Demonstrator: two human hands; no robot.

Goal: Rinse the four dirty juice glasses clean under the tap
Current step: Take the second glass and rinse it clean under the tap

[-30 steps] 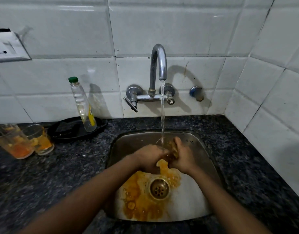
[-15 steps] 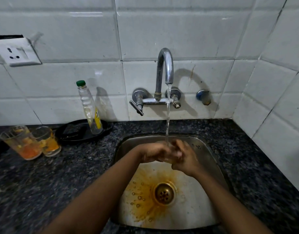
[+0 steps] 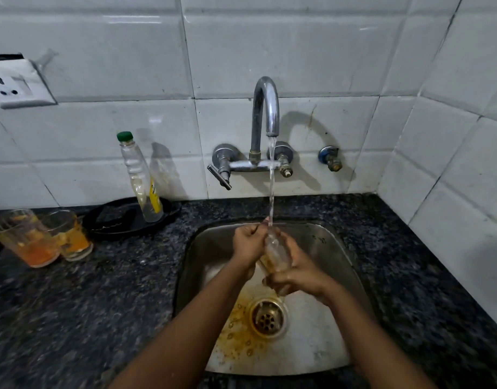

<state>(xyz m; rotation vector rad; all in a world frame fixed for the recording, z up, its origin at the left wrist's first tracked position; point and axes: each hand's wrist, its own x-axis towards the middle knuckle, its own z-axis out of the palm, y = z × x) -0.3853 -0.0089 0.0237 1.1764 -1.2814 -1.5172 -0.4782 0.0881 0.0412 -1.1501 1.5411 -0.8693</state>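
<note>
A clear bottle with a green cap stands upright on a black tray at ten o'clock on the dark speckled counter; a white wall socket sits farther up on the tiles

We see two bare forearms entering from the bottom edge, with no sleeve, cuff, watch or bracelet on either as far up as they show. The left hand and the right hand are bare, with no glove and no ring that we can make out. One fingernail tip shows pale; blur hides finer detail.
</note>
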